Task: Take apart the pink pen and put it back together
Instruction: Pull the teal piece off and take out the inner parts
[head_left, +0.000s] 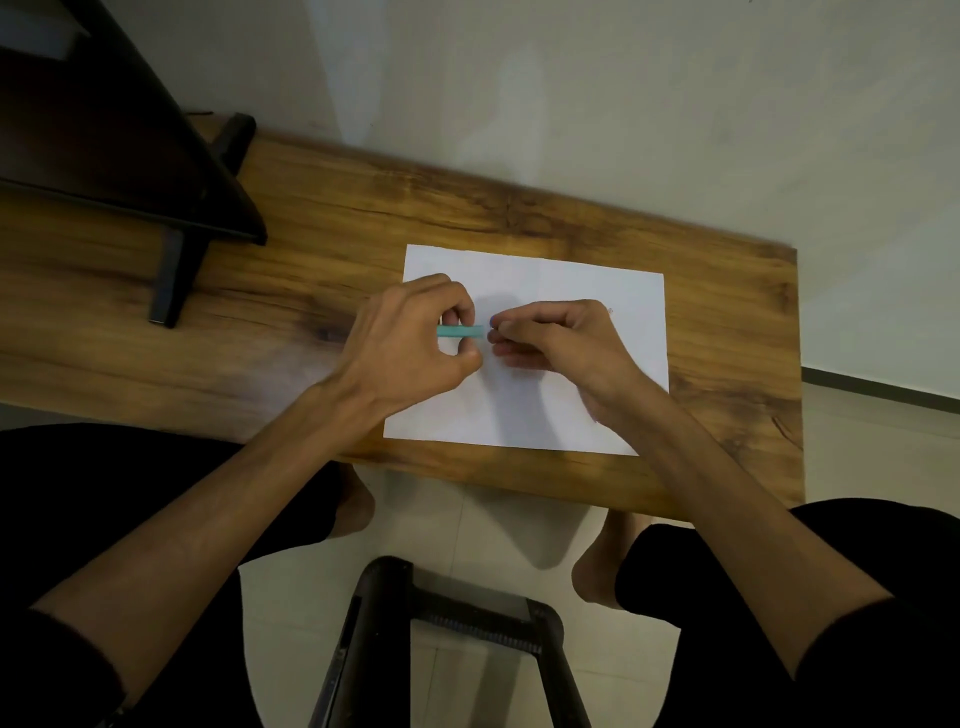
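My left hand (415, 343) pinches a short teal-green pen barrel (460, 331), held level above a white sheet of paper (524, 405). My right hand (556, 340) is closed right beside the barrel's right end, its fingertips pinching a small bluish part (492, 323) that is mostly hidden by the fingers. The two hands nearly touch. No pink shows on the visible pen part; the rest of the pen is hidden inside the hands.
The paper lies on a wooden table (260, 291) against a pale wall. A dark monitor on a black stand (171, 218) fills the table's far left. A black chair frame (441, 623) and my knees are below the table's near edge.
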